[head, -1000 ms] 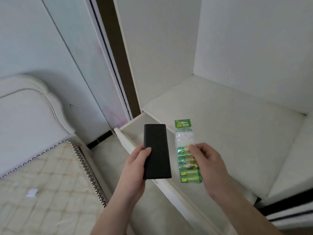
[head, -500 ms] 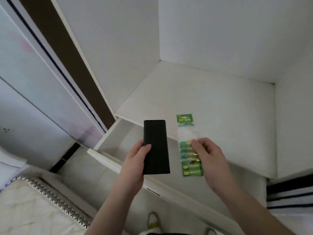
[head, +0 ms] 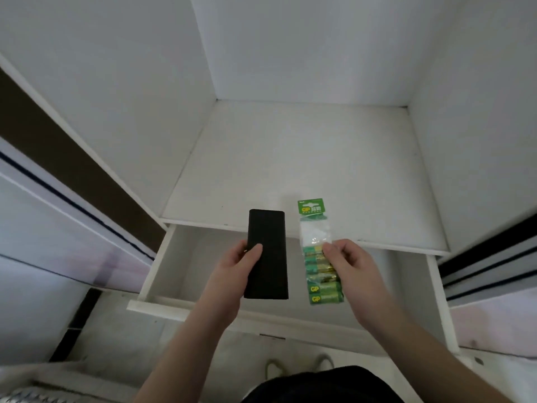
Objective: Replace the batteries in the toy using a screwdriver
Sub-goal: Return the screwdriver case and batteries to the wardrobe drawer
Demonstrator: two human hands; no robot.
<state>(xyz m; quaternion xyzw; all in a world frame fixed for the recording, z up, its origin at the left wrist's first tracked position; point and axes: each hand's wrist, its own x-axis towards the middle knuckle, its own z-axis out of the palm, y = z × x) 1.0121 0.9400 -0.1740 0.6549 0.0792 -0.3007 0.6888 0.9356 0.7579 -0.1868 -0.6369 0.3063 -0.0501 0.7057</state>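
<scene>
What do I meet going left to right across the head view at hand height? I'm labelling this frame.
Drawer's left wall → left hand → black flat case → green battery pack → right hand → drawer's right wall.

Your left hand (head: 232, 269) covers the left edge of the black case (head: 267, 254); its contents cannot be told. Your right hand (head: 351, 266) hides part of the battery pack (head: 318, 257). Small print on the pack is illegible. Both forearms are cut off by the bottom edge.
</scene>
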